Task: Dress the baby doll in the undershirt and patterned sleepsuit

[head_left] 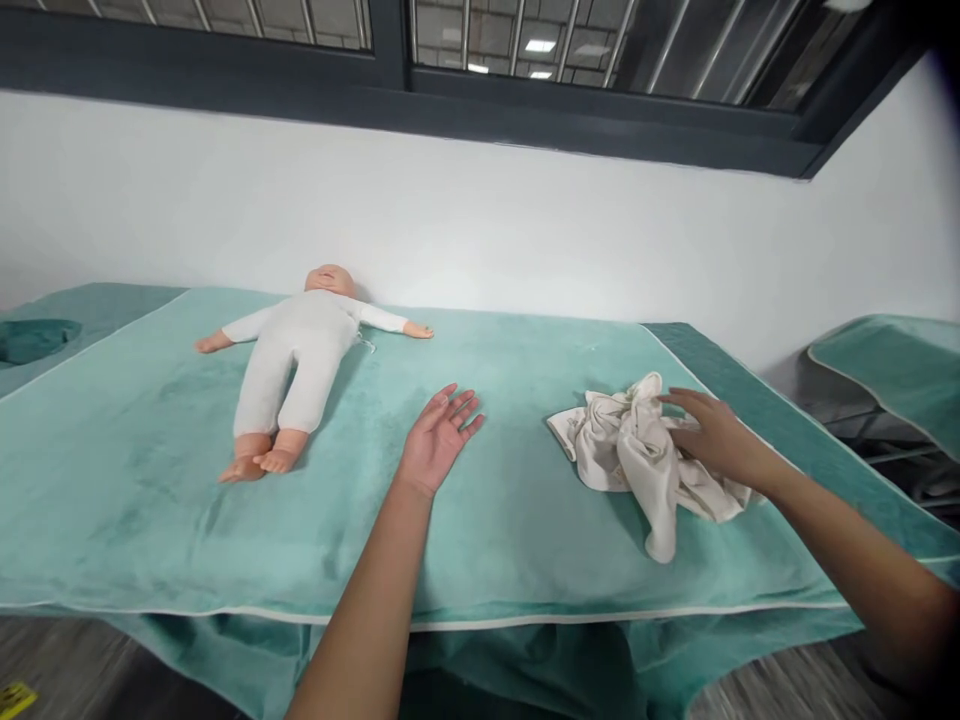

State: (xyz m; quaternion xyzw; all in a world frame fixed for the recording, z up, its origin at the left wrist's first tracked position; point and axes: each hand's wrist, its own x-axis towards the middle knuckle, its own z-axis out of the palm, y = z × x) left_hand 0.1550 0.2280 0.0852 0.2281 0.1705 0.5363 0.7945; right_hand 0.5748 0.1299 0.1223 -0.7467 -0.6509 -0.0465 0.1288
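A baby doll with a white cloth body lies on its back at the left, its arms spread and its feet towards me. To the right is a crumpled heap of off-white baby clothing, with a sleeve or leg hanging towards the front. My right hand reaches over the right side of this heap, fingers apart and at or close to the fabric; I see no grip on it. Between the doll and the clothing, my left hand is held palm up with its fingers spread, holding nothing.
A green velvet cover with white piping spreads over the table. Behind it stands a white wall below a dark-framed barred window. Another green-covered surface is at the far right. A yellow label lies on the floor, lower left.
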